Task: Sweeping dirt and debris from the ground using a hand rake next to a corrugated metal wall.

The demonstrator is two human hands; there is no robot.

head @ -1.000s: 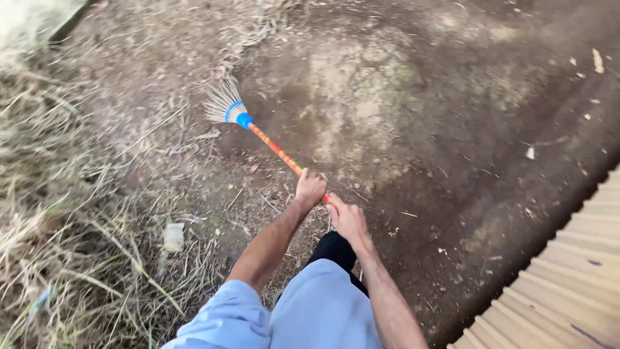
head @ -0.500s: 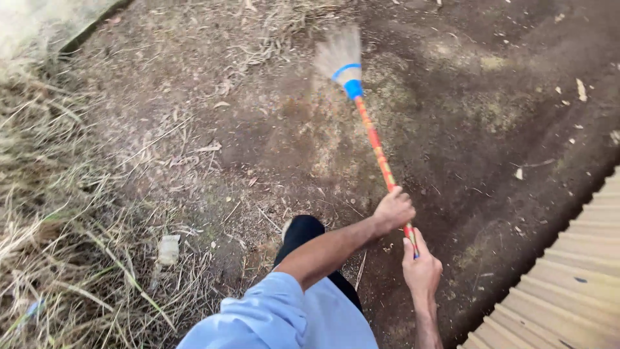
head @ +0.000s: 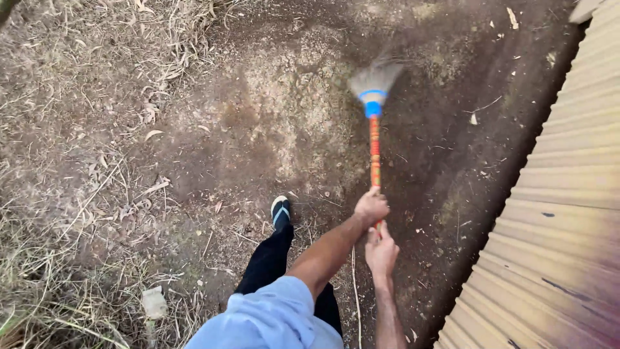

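Both hands clamp the orange-handled broom with blue collar and pale bristles – left hand higher, right hand just below – bristles blurred over bare brown dirt ground at upper centre, corrugated metal sheet at right

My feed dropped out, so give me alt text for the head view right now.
Both hands grip a broom's striped orange handle, left hand above right hand, with the blurred bristles out ahead over bare dirt. Dry grass lies on the left, and a corrugated metal sheet on the right.
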